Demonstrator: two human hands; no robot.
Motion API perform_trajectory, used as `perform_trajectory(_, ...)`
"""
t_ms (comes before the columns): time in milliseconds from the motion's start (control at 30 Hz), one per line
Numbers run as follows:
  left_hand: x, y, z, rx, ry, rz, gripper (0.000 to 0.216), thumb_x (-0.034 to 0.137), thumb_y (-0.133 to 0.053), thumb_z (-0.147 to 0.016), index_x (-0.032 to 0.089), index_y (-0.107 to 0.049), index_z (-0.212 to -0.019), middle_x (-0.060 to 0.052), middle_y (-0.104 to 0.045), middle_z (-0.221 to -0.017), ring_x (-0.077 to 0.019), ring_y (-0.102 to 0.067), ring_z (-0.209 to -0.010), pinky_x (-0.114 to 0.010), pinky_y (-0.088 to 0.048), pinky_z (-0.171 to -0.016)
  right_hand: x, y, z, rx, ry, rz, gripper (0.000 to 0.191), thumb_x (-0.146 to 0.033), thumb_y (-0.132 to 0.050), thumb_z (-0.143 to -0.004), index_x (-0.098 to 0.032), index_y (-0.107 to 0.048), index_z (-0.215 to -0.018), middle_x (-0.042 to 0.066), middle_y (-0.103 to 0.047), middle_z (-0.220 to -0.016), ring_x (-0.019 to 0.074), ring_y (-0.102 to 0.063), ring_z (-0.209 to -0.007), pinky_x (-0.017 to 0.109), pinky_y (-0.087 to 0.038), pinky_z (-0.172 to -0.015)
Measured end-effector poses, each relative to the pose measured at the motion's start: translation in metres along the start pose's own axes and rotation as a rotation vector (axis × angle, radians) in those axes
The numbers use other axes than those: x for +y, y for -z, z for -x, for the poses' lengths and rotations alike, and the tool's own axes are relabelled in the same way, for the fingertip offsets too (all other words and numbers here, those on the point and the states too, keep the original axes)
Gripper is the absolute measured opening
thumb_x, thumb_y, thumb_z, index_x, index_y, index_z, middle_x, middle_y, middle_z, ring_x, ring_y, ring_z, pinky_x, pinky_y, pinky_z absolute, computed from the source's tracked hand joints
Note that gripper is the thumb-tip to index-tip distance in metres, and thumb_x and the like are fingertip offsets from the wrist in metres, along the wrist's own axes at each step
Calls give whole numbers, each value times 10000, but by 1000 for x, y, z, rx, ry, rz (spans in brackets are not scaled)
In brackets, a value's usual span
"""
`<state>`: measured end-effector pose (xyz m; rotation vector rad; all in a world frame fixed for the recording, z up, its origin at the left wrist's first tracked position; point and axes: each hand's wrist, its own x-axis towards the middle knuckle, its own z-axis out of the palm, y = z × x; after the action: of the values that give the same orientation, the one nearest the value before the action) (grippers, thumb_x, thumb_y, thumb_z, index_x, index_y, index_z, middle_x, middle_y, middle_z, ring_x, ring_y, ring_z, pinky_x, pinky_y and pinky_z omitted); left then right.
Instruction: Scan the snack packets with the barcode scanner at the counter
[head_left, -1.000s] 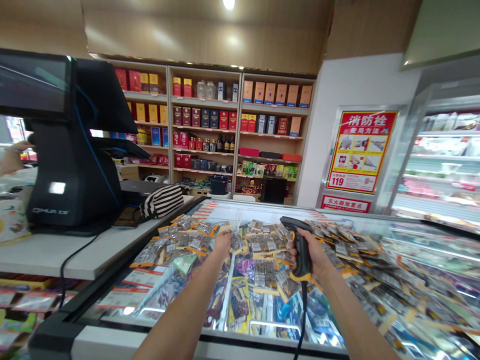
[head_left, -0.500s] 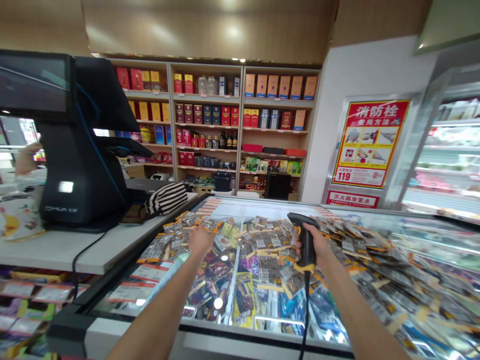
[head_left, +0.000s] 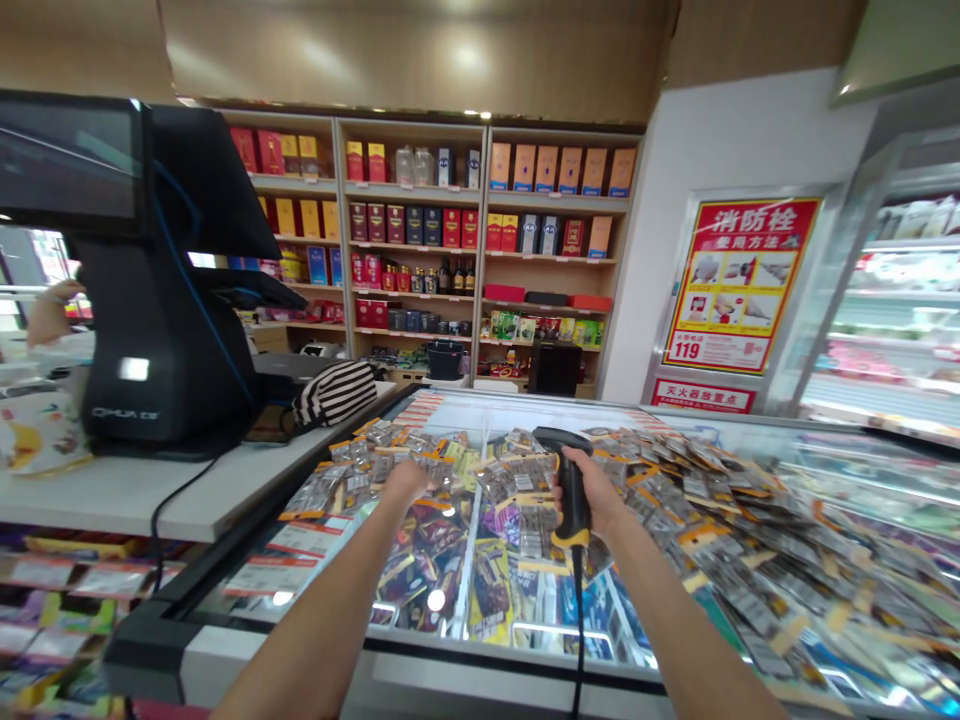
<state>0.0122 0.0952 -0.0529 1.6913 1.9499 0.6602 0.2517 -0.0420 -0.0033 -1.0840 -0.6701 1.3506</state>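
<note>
My right hand (head_left: pixel 592 492) is wrapped round the grip of a black and yellow barcode scanner (head_left: pixel 573 490), its head pointing left and its cable hanging down. Over the left part of the glass-topped freezer (head_left: pixel 442 650), my left hand (head_left: pixel 407 482) is closed, with its fingertips turned away from view. A small clear-and-dark packet with an orange edge (head_left: pixel 441 474) shows just beyond it, apparently in its grip. Many similar packets (head_left: pixel 757 540) lie spread and heaped on the glass, the largest heap to the right of my right hand.
On the left, a counter (head_left: pixel 180 495) bears a black till (head_left: pixel 165 330) and a striped black-and-white cloth item (head_left: pixel 334 393). Through the glass, colourful bags (head_left: pixel 491 590) show inside the freezer. Shelves of boxes and bottles (head_left: pixel 412 225) stand behind. A person's arm (head_left: pixel 51 312) appears at far left.
My right hand has moved left with the scanner, closer to my left hand. My left hand has shifted slightly right, and a packet now shows beside its fingers.
</note>
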Motion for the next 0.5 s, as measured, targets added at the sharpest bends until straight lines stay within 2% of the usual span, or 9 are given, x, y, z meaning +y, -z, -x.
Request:
perform_trajectory(67,4,-3,0,-19,-28,107,254,298,-459,-747,133,-520,-929,-43,-552,-920,-140,-530,-819,-333,-428,-706,5,-6,0,-18,-11,21,250,-419,-474,-657,-170,-465,-628,-36,-494,-427,86,-444,-343,216,-373,-319)
perform_trajectory(200,17,-13,7,-23,-82,335,296,289,-428,-767,136,-471,-1017,-54,-527,-961,-133,-528,-795,-323,-446,-671,13,-23,1,-66,-43,39,255,-426,-472,-653,-171,-467,-645,-38,-489,-431,86,-438,-344,216,-369,-317)
perform_trajectory(333,29,-21,13,-22,-95,495,291,286,-429,-767,136,-471,-1013,-54,-527,-957,-132,-528,-792,-320,-447,-667,16,-37,2,-127,-48,41,263,-432,-478,-644,-169,-473,-654,-37,-487,-435,89,-441,-349,220,-372,-318)
perform_trajectory(500,32,-24,12,-3,-91,587,274,284,-433,-765,130,-486,-986,-48,-536,-929,-125,-531,-771,-312,-447,-657,10,-41,8,-168,-56,10,259,-430,-461,-655,-171,-466,-651,-39,-483,-437,86,-441,-354,214,-372,-319)
